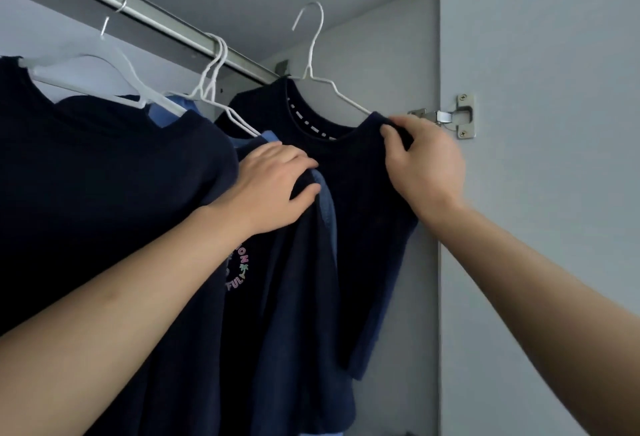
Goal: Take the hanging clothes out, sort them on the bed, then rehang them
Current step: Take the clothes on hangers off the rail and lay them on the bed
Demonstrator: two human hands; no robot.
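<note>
Up at the far left, we see a dark navy shirt (86,172) hanging on a white plastic hanger (104,79) whose hook sits over the metal closet rail (145,10). Just beside it, two white wire hangers (214,89) are hooked on the same rail, carrying a blue garment (173,112) and a dark shirt with a pastel printed logo (239,271).

Next comes our left hand (273,183): its fingers lie fairly straight and spread on the shoulders of those hanging clothes, pressing against them, with the thumb curved over a dark fold.

To the right, our navy T-shirt (360,214) with the dashed white neck tape hangs on a white wire hanger (313,48) whose hook is off the rail, up in the air in front of the closet wall. Our right hand (422,162) pinches that shirt's shoulder fabric at the hanger's end, fingers curled round the cloth.

Farthest right, a metal hinge (450,117) joins the closet's side panel to the open door (540,158).
</note>
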